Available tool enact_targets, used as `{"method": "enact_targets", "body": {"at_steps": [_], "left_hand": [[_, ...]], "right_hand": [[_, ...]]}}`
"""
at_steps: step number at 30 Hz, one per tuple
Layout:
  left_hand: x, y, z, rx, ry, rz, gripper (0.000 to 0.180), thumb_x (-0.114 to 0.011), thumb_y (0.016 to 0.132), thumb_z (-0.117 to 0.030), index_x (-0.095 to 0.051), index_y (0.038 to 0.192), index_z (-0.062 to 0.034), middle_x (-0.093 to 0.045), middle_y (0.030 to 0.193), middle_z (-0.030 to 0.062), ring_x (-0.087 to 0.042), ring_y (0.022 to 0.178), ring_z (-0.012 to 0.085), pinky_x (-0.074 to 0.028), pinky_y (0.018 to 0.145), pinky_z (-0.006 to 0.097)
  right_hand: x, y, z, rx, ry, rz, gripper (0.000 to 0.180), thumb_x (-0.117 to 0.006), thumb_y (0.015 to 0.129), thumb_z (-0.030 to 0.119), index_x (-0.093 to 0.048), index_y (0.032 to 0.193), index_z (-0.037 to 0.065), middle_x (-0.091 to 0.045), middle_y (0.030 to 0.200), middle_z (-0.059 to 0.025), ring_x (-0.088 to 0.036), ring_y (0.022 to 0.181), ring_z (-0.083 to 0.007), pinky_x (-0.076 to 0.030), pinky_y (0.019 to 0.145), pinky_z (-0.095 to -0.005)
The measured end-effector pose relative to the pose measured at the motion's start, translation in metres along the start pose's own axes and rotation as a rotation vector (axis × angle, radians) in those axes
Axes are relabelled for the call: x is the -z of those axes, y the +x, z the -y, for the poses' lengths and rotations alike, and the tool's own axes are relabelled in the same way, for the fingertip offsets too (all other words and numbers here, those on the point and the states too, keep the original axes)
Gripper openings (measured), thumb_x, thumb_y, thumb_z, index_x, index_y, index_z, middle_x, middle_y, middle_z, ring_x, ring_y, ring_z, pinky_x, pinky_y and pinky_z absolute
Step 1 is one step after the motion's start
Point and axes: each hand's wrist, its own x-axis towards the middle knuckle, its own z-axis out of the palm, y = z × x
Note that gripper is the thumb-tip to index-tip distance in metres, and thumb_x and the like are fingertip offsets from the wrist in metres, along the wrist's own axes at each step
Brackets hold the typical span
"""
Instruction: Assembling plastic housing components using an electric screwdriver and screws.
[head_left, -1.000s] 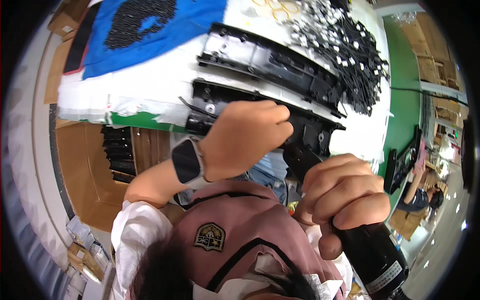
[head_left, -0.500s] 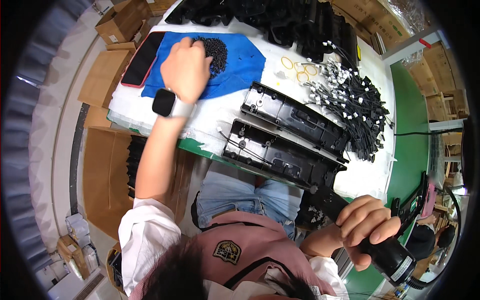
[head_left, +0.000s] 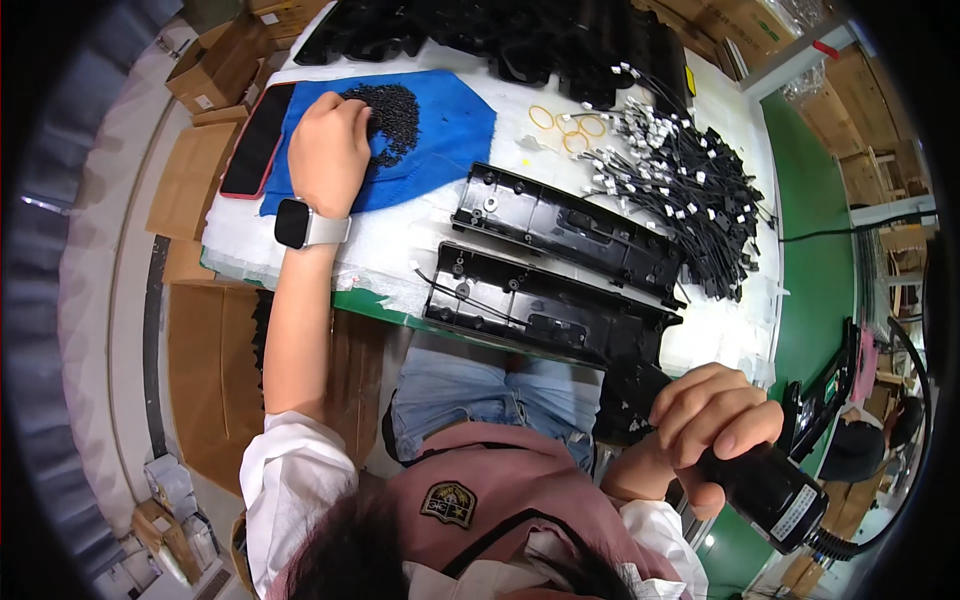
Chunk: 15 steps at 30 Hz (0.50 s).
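Observation:
My left hand, with a watch on its wrist, rests at the left side of a heap of small black screws. Its fingers are curled together at the heap, and whatever they pinch is hidden. The screws lie on a blue cloth. My right hand wraps round a black corded electric screwdriver, held low at the right. Its front end points toward the nearer of two long black plastic housings, which has a thin cable inside. The farther housing lies parallel behind it.
A phone lies along the cloth's left edge. Bundled black cables with white connectors spread at the right, near loose yellow rubber bands. More black parts are piled at the back. A cardboard box stands below the table's left side.
The whole view has shifted, so the table appears farther left. My left hand's fingers are drawn closer together beside the screws. My right hand still grips the screwdriver.

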Motion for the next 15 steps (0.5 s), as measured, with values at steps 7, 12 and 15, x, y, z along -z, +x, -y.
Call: {"method": "enact_targets", "body": {"at_steps": [7, 12, 15], "left_hand": [[-0.0044, -0.0001, 0.0034, 0.019, 0.035, 0.003, 0.012, -0.065, 0.08, -0.016, -0.068, 0.078, -0.0047, -0.062, 0.079, 0.011, -0.062, 0.069, 0.0323, -0.05, 0.062, 0.04], [-0.0036, 0.0028, 0.0003, 0.028, 0.072, 0.04, 0.015, -0.067, 0.079, -0.019, -0.066, 0.075, -0.0046, -0.062, 0.076, 0.0085, -0.061, 0.065, 0.0287, -0.049, 0.058, 0.036], [-0.0048, 0.0041, 0.0017, 0.015, 0.035, 0.005, 0.014, -0.067, 0.079, -0.019, -0.068, 0.077, -0.0051, -0.063, 0.076, 0.0078, -0.061, 0.063, 0.0278, -0.049, 0.057, 0.035]], "right_hand": [[0.0039, 0.0024, -0.0007, -0.027, 0.015, 0.033, 0.04, -0.079, 0.077, 0.018, -0.051, 0.102, 0.003, -0.058, 0.061, -0.0058, -0.055, 0.043, -0.0207, -0.047, 0.044, -0.0338], [0.0016, 0.0008, -0.003, -0.009, 0.035, -0.093, 0.043, -0.081, 0.074, 0.021, -0.052, 0.099, 0.004, -0.056, 0.058, -0.0051, -0.055, 0.043, -0.0195, -0.046, 0.043, -0.0331], [0.0028, -0.0011, -0.0016, 0.007, 0.061, -0.137, 0.044, -0.083, 0.072, 0.023, -0.052, 0.097, 0.004, -0.057, 0.06, -0.0056, -0.056, 0.043, -0.0199, -0.046, 0.043, -0.0334]]}}
